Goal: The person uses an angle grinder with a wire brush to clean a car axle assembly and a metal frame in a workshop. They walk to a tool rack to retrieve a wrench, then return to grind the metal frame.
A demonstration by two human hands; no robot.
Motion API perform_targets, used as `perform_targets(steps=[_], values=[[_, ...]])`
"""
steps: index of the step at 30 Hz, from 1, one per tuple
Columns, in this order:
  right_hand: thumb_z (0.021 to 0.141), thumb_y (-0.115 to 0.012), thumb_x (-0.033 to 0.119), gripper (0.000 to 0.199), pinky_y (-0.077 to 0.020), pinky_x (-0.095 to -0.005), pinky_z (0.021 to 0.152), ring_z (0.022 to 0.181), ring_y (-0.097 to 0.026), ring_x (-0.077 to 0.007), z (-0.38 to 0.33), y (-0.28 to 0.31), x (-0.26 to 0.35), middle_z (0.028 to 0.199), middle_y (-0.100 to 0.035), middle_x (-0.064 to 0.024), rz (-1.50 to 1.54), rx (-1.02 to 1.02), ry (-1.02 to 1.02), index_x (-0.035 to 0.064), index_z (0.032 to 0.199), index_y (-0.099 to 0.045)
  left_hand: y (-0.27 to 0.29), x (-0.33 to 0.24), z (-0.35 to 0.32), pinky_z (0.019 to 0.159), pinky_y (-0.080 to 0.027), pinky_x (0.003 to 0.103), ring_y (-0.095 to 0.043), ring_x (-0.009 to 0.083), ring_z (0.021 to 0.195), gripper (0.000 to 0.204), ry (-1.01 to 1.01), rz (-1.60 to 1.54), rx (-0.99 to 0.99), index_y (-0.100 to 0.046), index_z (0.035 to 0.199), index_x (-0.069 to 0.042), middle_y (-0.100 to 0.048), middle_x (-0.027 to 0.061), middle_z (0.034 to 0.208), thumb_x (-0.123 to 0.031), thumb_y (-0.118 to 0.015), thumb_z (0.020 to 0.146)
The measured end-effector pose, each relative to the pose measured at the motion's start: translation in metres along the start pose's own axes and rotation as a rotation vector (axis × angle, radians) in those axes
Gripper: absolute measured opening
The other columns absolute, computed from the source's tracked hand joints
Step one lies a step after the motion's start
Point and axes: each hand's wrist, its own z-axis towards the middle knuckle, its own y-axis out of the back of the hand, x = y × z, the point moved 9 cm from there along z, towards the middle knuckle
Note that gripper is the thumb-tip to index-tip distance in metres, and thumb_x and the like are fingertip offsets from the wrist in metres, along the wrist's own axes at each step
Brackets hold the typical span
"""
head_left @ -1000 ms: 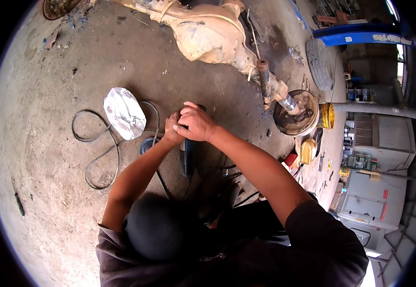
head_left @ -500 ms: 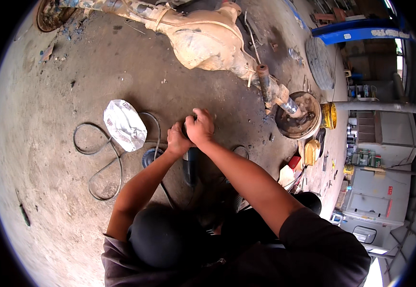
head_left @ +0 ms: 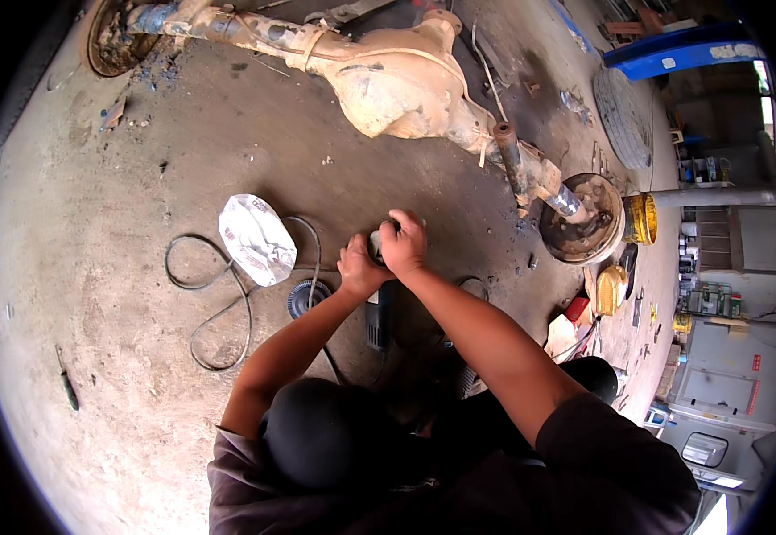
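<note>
An angle grinder (head_left: 377, 323) with a long black body points back toward me, in front of my knees. My left hand (head_left: 361, 267) is closed around its head end from the left. My right hand (head_left: 405, 246) is curled over the same end, its fingers bent and pressed against it. Between the two hands a small greyish part of the grinder's head shows; the exact finger contacts are hidden. Beside my left forearm a dark round ridged disc (head_left: 300, 300) lies on the floor. A black power cord (head_left: 194, 334) loops to the left, partly under a crumpled white bag (head_left: 257, 239).
A large dusty vehicle axle (head_left: 397, 76) lies across the far side, with a drum (head_left: 582, 223) at its right end. A tyre (head_left: 623, 116) and yellow bucket (head_left: 640, 219) stand beyond. A screwdriver-like tool (head_left: 69, 390) lies far left; a red box (head_left: 576, 308) is at right.
The whole view has shifted, so everything sits farther right in it. Both hands stay on the grinder's head, and a greyish part now shows between them.
</note>
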Motion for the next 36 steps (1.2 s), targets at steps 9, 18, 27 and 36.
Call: perform_targets(steps=[9,18,27,36], values=[[0.090,-0.068,0.022,0.036,-0.0542,-0.0431,0.098,0.110,-0.070,-0.0394,0.000,0.014,-0.021,0.115,-0.074,-0.0246,0.078,-0.036,-0.010,-0.0045,0.114,-0.073,0.001,-0.023,-0.018,0.093,-0.049,0.056,-0.063,0.0438,0.114,0.075,-0.109,-0.103,-0.110,-0.053,0.116,-0.006,-0.066,0.0193,0.114,-0.036,-0.096,0.062],[0.087,-0.074,0.013,0.033,-0.0541,-0.0487,0.090,0.100,-0.067,-0.0427,-0.066,0.091,0.034,0.112,-0.068,-0.0262,0.194,-0.232,0.181,-0.0073,0.113,-0.068,0.017,-0.053,-0.066,0.088,-0.057,0.049,-0.070,0.0451,0.106,0.080,-0.353,-0.368,-0.069,-0.054,0.129,-0.004,-0.070,0.0245,0.113,-0.029,-0.097,0.066],[0.099,-0.069,0.038,0.066,-0.0468,-0.0513,0.107,0.124,-0.058,-0.0506,0.010,0.166,0.174,0.131,-0.060,-0.0340,0.187,-0.035,0.325,-0.0125,0.139,-0.052,0.113,-0.139,-0.049,0.090,-0.057,0.036,-0.067,0.0191,0.099,0.071,-0.338,-0.852,0.063,-0.055,0.126,-0.004,-0.069,0.0073,0.110,-0.011,-0.095,0.068],[0.104,-0.070,0.035,0.058,-0.0532,-0.0319,0.094,0.107,-0.067,-0.0185,0.023,0.308,0.177,0.118,-0.072,-0.0150,0.508,0.191,0.033,-0.0104,0.139,-0.058,0.187,-0.311,-0.089,0.089,-0.062,0.046,-0.074,0.0346,0.106,0.078,-0.256,-1.013,0.606,-0.053,0.139,0.001,-0.069,0.0160,0.117,-0.016,-0.087,0.070]])
